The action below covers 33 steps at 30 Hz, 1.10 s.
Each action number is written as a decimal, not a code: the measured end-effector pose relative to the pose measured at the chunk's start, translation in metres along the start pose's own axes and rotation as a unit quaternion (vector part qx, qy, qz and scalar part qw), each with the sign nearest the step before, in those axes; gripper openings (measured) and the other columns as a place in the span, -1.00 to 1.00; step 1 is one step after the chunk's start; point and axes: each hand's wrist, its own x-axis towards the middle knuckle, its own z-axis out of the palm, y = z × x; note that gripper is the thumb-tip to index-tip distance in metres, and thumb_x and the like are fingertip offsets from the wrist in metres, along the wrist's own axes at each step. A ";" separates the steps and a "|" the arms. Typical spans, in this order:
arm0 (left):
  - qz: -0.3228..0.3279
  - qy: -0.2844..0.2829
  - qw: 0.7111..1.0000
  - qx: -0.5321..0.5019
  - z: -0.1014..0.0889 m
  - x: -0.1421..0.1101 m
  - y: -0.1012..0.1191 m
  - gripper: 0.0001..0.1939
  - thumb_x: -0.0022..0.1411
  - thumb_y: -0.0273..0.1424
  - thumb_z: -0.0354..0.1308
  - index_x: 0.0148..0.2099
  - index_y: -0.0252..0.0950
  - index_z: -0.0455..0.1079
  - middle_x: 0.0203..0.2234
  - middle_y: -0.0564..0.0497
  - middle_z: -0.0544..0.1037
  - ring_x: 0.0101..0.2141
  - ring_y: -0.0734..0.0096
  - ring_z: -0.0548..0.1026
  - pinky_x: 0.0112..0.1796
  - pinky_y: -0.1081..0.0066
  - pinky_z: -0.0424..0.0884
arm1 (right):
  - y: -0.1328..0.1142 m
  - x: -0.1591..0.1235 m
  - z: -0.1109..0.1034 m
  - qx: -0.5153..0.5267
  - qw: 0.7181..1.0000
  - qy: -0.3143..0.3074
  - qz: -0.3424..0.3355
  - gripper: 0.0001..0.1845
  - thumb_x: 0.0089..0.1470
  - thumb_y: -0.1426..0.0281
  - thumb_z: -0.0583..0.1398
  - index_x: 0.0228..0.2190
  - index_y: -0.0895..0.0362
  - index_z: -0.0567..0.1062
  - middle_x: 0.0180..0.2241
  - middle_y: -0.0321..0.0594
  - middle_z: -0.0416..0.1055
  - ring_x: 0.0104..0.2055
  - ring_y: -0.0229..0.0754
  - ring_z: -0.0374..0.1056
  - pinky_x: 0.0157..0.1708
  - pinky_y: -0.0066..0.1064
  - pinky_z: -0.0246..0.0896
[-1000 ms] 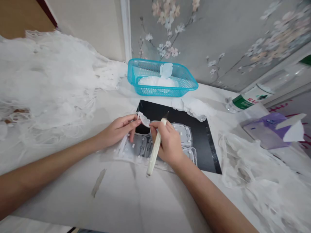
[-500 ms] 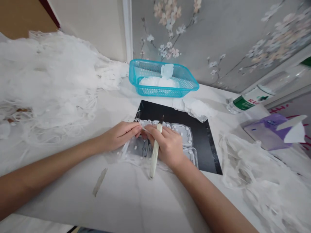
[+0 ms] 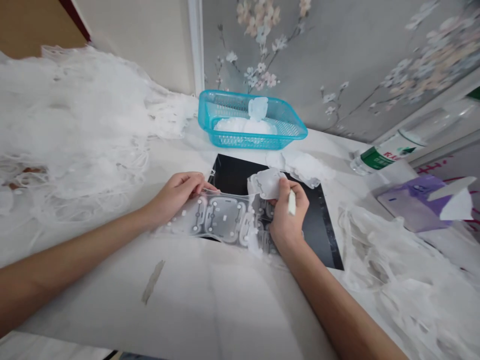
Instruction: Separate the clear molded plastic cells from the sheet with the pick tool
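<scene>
A clear, moulded silicone-like sheet [image 3: 223, 217] with rounded panels and small white dots lies partly over a black board [image 3: 232, 170]. My left hand [image 3: 183, 192] pinches its upper left edge. My right hand [image 3: 290, 212] grips a craft knife by its pale wrapped handle [image 3: 292, 204]; the blade is hidden. Between thumb and fingers the same hand also lifts a translucent rounded panel [image 3: 268, 182] above the board. Whether this panel is still joined to the sheet I cannot tell.
Behind the board stands a blue basket [image 3: 253, 142] with white pieces inside. More white pieces [image 3: 300, 167] lie along the board's far edge. White stringy scrap is heaped at left [image 3: 75, 115] and right [image 3: 420, 285]. A bottle [image 3: 382, 155] and purple tissue pack [image 3: 416, 197] are at right.
My right hand has moved right and up, lifting a panel, and the knife has turned in its grip. The sheet has shifted left, and my left hand has moved slightly left.
</scene>
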 end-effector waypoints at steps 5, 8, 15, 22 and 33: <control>0.010 0.073 0.996 -0.041 0.005 0.002 -0.003 -0.87 0.15 -0.31 0.05 -0.34 -0.26 0.26 -0.35 0.02 0.52 -0.50 0.52 0.39 -0.46 0.49 0.29 | -0.001 0.001 0.002 0.042 0.998 -0.044 0.015 -0.65 0.01 0.09 0.15 -0.46 0.14 0.33 -0.60 -0.39 0.21 -0.60 -0.34 0.16 -0.62 -0.50 0.12; 0.103 0.171 0.980 0.004 0.004 0.001 -0.008 -0.66 0.04 -0.39 0.17 -0.14 -0.20 0.14 -0.25 0.05 0.42 -0.39 0.50 0.40 -0.37 0.46 0.32 | -0.009 -0.001 0.004 0.023 0.995 -0.098 -0.001 -0.68 0.02 0.12 0.14 -0.44 0.14 0.36 -0.59 -0.38 0.23 -0.60 -0.33 0.17 -0.60 -0.48 0.14; 0.230 0.007 0.924 0.307 0.008 -0.010 0.001 -0.87 0.23 -0.34 0.00 -0.23 -0.24 0.33 -0.30 0.04 0.46 -0.22 0.37 0.39 -0.16 0.37 0.26 | -0.003 0.001 0.007 -0.038 0.958 -0.283 0.008 -0.65 -0.23 0.34 0.29 -0.32 0.12 0.36 -0.56 -0.41 0.27 -0.54 -0.31 0.19 -0.51 -0.47 0.13; 0.119 -0.135 0.886 0.427 0.022 -0.012 0.014 -0.66 0.16 -0.06 0.03 -0.25 -0.23 0.37 -0.46 0.09 0.42 -0.43 0.40 0.37 -0.45 0.46 0.15 | -0.001 0.014 -0.001 -0.074 0.927 -0.365 -0.054 -0.70 -0.22 0.40 0.25 -0.33 0.14 0.40 -0.50 -0.37 0.29 -0.48 -0.29 0.18 -0.45 -0.45 0.13; 0.143 -0.247 0.852 0.440 0.002 -0.005 0.014 -0.80 0.24 -0.27 -0.06 -0.35 -0.23 0.29 -0.67 0.19 0.24 -0.62 0.55 0.20 -0.51 0.52 0.04 | -0.001 0.045 -0.021 -0.150 0.951 -0.227 -0.149 -0.70 -0.17 0.38 0.21 -0.29 0.14 0.45 -0.50 -0.32 0.40 -0.50 -0.26 0.27 -0.44 -0.40 0.23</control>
